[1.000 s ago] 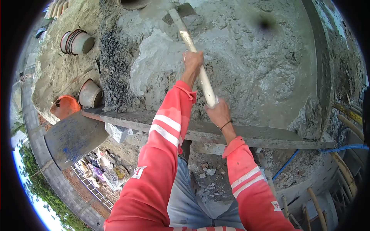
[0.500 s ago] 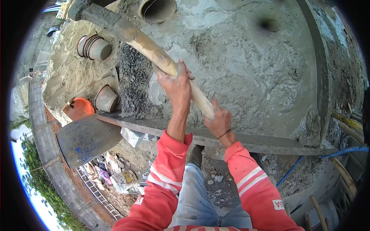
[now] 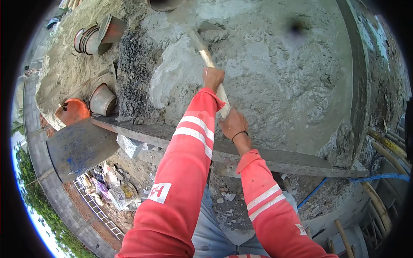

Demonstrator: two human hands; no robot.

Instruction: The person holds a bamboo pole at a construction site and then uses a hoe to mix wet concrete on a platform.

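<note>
My left hand point(image 3: 213, 79) is closed around the wooden handle of a hoe point(image 3: 205, 56), about midway along its visible length. Closer to me, my right hand point(image 3: 234, 124) grips the handle's near end. The shaft points away and slightly left, and its far end is down in wet grey mortar point(image 3: 284, 86). Mortar largely hides the hoe's blade, so its shape is hard to make out. Both fists are above the mortar surface.
A raised concrete edge point(image 3: 275, 159) runs between me and the mortar. Dark gravel point(image 3: 135, 77), stacked buckets point(image 3: 88, 41), a grey bucket point(image 3: 102, 99) and an orange bucket point(image 3: 72, 112) are at left. A curved sheet point(image 3: 81, 148) overhangs rubble; a blue hose point(image 3: 314, 191) lies right.
The hoe has swung from raised across the upper left down into the mortar. Both hands stay on the handle; my left arm has stretched forward, and the view has shifted.
</note>
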